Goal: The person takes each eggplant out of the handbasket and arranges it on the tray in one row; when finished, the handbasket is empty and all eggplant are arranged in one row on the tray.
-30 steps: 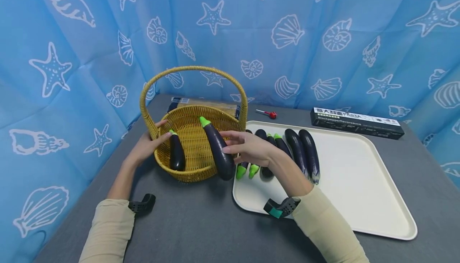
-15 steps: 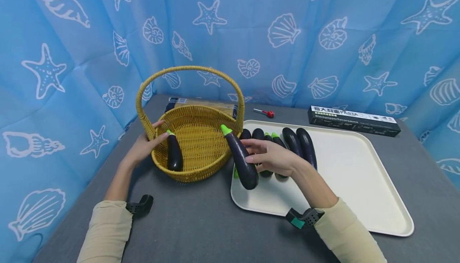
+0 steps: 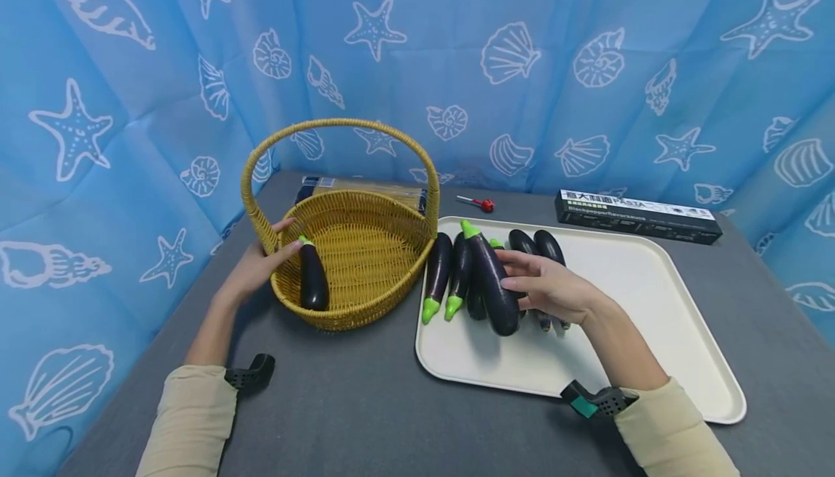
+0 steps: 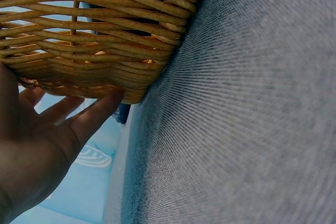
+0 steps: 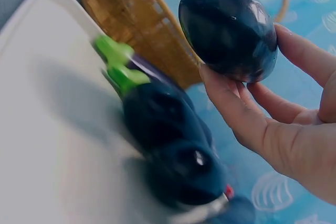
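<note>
My right hand (image 3: pixel 546 288) holds a dark purple eggplant (image 3: pixel 491 278) with a bright green stem end, tilted above the white tray (image 3: pixel 626 361). In the right wrist view its rounded end (image 5: pixel 228 30) sits between thumb and fingers, apart from the eggplants below. My left hand (image 3: pixel 257 270) grips the left rim of the wicker basket (image 3: pixel 365 310), thumb over the rim; the left wrist view shows the fingers (image 4: pixel 100 114) against the outer weave. One eggplant (image 3: pixel 314 278) lies inside the basket at the left, near that thumb.
Several eggplants (image 3: pixel 438 267) lie side by side on the tray's left part, some behind the held one. Behind the tray stand a black pasta box (image 3: pixel 639 220) and a red-headed lollipop (image 3: pixel 485 205). A long package (image 3: pixel 404 193) lies behind the basket. A blue curtain (image 3: pixel 417 100) hangs behind.
My right hand has carried the eggplant rightward, from over the basket's right side to above the tray. My left hand stays at the basket rim. The head view has shifted slightly.
</note>
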The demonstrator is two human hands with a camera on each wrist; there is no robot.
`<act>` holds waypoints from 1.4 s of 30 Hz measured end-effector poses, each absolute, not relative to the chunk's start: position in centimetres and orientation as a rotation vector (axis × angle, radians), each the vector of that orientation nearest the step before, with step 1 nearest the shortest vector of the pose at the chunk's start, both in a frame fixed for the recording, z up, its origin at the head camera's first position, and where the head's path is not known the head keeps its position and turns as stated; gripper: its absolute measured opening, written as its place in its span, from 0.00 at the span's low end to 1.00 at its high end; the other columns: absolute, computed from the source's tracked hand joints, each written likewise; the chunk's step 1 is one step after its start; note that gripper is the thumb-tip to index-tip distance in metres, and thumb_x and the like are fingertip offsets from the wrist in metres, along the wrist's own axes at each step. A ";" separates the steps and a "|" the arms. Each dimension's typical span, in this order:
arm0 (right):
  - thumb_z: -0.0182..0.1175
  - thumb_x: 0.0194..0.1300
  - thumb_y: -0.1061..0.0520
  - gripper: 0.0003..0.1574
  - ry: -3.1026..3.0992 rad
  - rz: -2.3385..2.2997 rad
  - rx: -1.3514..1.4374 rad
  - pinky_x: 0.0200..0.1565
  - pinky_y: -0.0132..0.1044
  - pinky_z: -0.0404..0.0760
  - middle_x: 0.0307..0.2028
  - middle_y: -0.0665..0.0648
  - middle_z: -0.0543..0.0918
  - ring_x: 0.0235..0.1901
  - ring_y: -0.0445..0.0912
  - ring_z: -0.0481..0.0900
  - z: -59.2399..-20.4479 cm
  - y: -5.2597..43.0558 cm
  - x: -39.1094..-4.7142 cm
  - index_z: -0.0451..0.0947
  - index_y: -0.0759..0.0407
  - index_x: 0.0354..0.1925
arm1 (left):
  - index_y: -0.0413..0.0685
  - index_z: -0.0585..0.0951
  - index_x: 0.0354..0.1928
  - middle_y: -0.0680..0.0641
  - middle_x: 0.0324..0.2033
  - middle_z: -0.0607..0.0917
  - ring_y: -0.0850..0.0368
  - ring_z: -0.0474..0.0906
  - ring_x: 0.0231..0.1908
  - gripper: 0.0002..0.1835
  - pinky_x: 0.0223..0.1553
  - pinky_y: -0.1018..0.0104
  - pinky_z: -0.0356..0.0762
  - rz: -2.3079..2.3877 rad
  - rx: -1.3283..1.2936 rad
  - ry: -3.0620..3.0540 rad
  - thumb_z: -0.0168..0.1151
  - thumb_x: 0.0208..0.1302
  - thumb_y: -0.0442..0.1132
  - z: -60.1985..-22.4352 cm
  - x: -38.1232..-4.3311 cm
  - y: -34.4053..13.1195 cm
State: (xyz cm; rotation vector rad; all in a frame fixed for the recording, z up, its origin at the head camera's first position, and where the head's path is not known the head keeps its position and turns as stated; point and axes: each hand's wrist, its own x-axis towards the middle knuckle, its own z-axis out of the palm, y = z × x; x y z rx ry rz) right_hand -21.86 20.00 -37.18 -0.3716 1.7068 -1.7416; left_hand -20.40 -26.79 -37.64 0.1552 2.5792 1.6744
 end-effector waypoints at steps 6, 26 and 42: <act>0.54 0.70 0.60 0.46 1.755 -1.783 -0.331 0.52 0.48 0.74 0.66 0.67 0.55 0.55 0.46 0.70 -36.6 22.8 -22.1 0.39 0.65 0.74 | 0.41 0.50 0.74 0.33 0.72 0.47 0.35 0.46 0.69 0.38 0.63 0.36 0.51 1.665 0.144 2.583 0.54 0.71 0.46 -37.6 -20.4 -26.9; 0.46 0.73 0.67 0.22 1.571 -2.102 -0.231 0.44 0.43 0.80 0.49 0.49 0.81 0.47 0.43 0.79 -38.6 30.5 -23.3 0.76 0.44 0.53 | 0.42 0.50 0.74 0.33 0.72 0.46 0.35 0.46 0.68 0.38 0.63 0.36 0.51 1.666 0.138 2.572 0.54 0.71 0.47 -37.7 -20.5 -27.0; 0.44 0.74 0.67 0.22 1.511 -2.087 -0.181 0.42 0.45 0.81 0.47 0.52 0.82 0.44 0.46 0.81 -40.3 32.6 -23.9 0.78 0.46 0.51 | 0.42 0.49 0.74 0.32 0.72 0.45 0.33 0.47 0.68 0.38 0.62 0.35 0.52 1.662 0.130 2.575 0.54 0.71 0.46 -37.5 -20.4 -26.8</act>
